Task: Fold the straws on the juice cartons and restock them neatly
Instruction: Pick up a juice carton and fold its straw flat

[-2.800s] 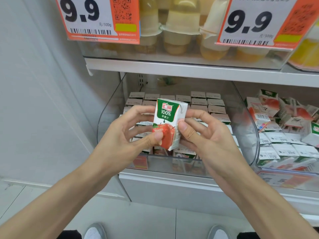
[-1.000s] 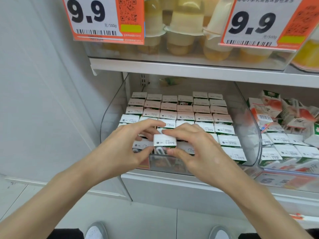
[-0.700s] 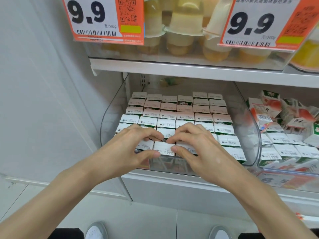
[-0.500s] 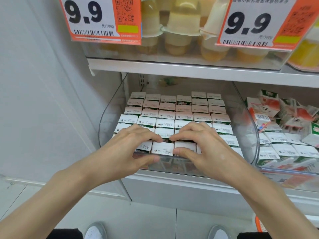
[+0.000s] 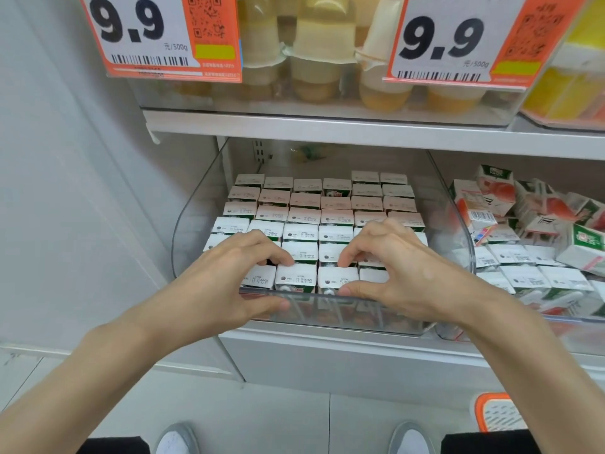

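Small white-topped juice cartons stand in tight rows inside a clear plastic bin (image 5: 453,204) on the lower shelf. My left hand (image 5: 229,276) curls over the front row: its fingertips sit behind one juice carton (image 5: 296,278) and its thumb lies on the bin's front wall. My right hand (image 5: 402,270) pinches the neighbouring carton (image 5: 339,279) between fingertips at its back and thumb at its front edge. The straws are hidden on the cartons' sides.
A second bin to the right holds jumbled cartons (image 5: 523,224), some lying on their sides. The upper shelf (image 5: 327,129) overhangs the bin, carrying jelly cups (image 5: 314,60) and orange 9.9 price tags (image 5: 157,34). An orange-rimmed basket (image 5: 497,411) sits on the floor at right.
The carton held up in both hands was lowered into the front row. My hands then slid apart, the left going left and the right going right, onto neighbouring cartons.
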The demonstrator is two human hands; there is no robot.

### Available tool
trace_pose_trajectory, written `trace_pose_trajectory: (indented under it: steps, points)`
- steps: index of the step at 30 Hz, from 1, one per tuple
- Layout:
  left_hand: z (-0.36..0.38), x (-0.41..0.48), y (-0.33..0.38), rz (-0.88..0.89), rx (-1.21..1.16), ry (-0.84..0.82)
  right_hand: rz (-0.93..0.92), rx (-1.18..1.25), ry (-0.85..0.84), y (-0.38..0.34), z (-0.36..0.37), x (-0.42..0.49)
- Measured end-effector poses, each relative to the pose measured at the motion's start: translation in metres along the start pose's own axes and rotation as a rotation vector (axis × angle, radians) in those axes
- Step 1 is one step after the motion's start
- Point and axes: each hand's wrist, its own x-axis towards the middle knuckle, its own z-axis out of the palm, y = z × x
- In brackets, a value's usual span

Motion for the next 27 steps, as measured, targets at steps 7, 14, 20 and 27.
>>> trace_pose_trajectory:
  steps: [7,14,20,27]
  points:
    - [0.004,0.005,-0.003,-0.027,0.007,0.006,0.012,0.113,0.017,0.0,-0.001,-0.006]
    - [0.002,0.002,-0.001,-0.028,-0.009,-0.009,-0.107,0.392,0.31,-0.008,-0.004,-0.011]
    - [-0.002,0.005,0.023,-0.027,-0.372,0.067,-0.077,0.756,0.48,-0.024,-0.001,-0.011]
    - [-0.002,0.001,0.043,-0.117,-0.962,-0.012,0.077,1.045,0.484,-0.037,0.007,-0.01]
